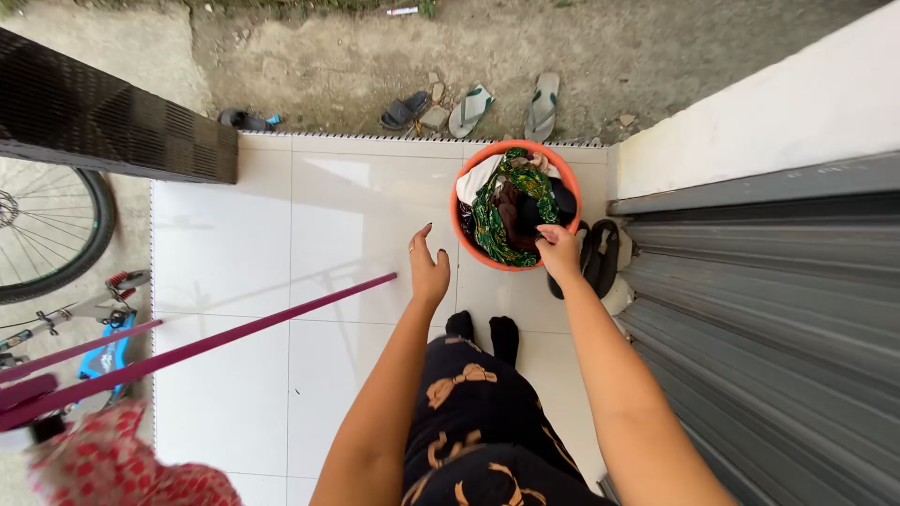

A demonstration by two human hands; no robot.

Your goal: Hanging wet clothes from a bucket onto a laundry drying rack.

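Your right hand covers part of the dark clothes in the orange basin, so its grip there is unclear. The bicycle wheel runs off the left edge, and the red patterned cloth is blurred.

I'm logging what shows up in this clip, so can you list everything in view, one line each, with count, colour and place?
Laundry tub: one, orange, on the white tiles ahead, against the wall.
Clothes: a heap, green patterned, white and dark, inside the tub.
Sandals: one pair, black, right of the tub.
Flip-flops: two, pale with green straps, on the dirt beyond the tiles.
Dark sandal: one, left of the flip-flops.
Drying rods: magenta, lower left.
Red patterned cloth: one, bottom left.
Bicycle wheel: one, black, left edge.
Left hand: open, over the tiles.
Right hand: on the clothes at the tub's rim.
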